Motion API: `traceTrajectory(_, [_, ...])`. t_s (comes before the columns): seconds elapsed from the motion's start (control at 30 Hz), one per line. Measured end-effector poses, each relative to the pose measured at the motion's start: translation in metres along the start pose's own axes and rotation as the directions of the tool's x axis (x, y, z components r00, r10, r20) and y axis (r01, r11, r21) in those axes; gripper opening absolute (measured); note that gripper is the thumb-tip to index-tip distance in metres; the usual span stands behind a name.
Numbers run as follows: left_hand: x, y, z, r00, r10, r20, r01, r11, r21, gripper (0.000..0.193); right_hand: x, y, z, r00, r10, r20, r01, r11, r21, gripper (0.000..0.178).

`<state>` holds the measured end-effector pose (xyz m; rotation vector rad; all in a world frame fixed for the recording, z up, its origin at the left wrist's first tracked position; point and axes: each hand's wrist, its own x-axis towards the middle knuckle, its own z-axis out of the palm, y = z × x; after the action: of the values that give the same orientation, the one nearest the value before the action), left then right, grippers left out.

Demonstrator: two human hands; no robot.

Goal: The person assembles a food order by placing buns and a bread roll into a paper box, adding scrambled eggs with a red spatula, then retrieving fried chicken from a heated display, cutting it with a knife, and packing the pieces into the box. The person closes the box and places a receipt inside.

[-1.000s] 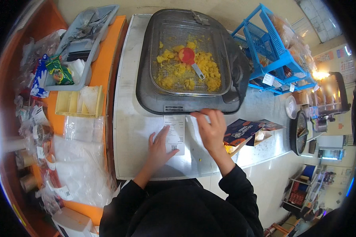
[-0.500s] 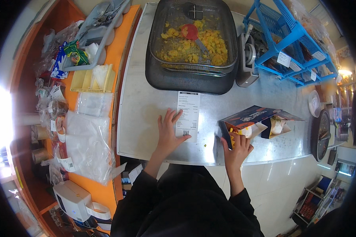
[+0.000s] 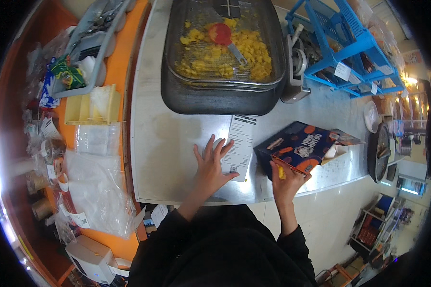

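My left hand [image 3: 210, 172] rests with spread fingers on the steel worktop, its fingertips and thumb over the left edge of a white printed receipt [image 3: 238, 148]. At my right hand [image 3: 288, 185] the fingers are closed on the near edge of a dark blue and orange cardboard food box [image 3: 299, 143]. Its printed lid lies nearly down over the contents. A bit of yellow food [image 3: 282, 173] shows beside my fingers. Just behind this box, to its right, part of a second box [image 3: 337, 152] shows, largely hidden by the first.
A mesh-covered black tray [image 3: 177, 103] of yellow food pieces stands at the back, a red scoop [image 3: 221, 34] over it. Blue plastic racks [image 3: 316, 71] stand back right. On the left, an orange shelf [image 3: 122, 62] bears plastic bags [image 3: 93, 182] and a grey cutlery holder [image 3: 76, 57].
The food box's lid has come down over its opening under my right hand. My left hand has spread its fingers, and the receipt now lies tilted. The whole view has shifted slightly.
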<state>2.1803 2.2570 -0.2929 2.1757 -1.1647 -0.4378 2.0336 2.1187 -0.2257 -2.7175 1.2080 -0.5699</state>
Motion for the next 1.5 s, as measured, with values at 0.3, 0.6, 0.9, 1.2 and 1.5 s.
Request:
traceTrajectory(0.3, [-0.007, 0.009, 0.003, 0.987, 0.07, -0.142, -0.099, 0.973, -0.21, 0.092, -0.002, -0.007, 0.009, 0.997, -0.031, 0.076, 0.03, 0.999, 0.015, 0.019])
traceTrajectory(0.6, [-0.031, 0.123, 0.013, 0.91, 0.349, -0.223, -0.412, 0.822, -0.393, 0.02, -0.084, 0.152, -0.058, 0.881, 0.469, 0.063, -0.455, 0.803, 0.385, 0.018])
traceTrajectory(0.9, [-0.001, 0.362, 0.26, 0.481, 0.744, 0.463, -0.521, 0.667, -0.532, 0.027, -0.141, 0.386, -0.158, 0.621, 0.775, -0.117, -0.567, 0.548, 0.615, 0.036])
traceTrajectory(1.2, [0.042, 0.546, 0.397, 0.146, 0.794, 0.591, -0.618, 0.539, -0.572, 0.032, -0.143, 0.59, -0.226, 0.545, 0.838, 0.012, -0.635, 0.404, 0.659, 0.008])
traceTrajectory(1.5, [0.231, 0.728, 0.448, 0.711, 0.697, 0.093, -0.629, 0.689, -0.36, 0.019, -0.095, 0.814, -0.233, 0.754, 0.585, -0.299, -0.444, 0.789, 0.425, 0.02])
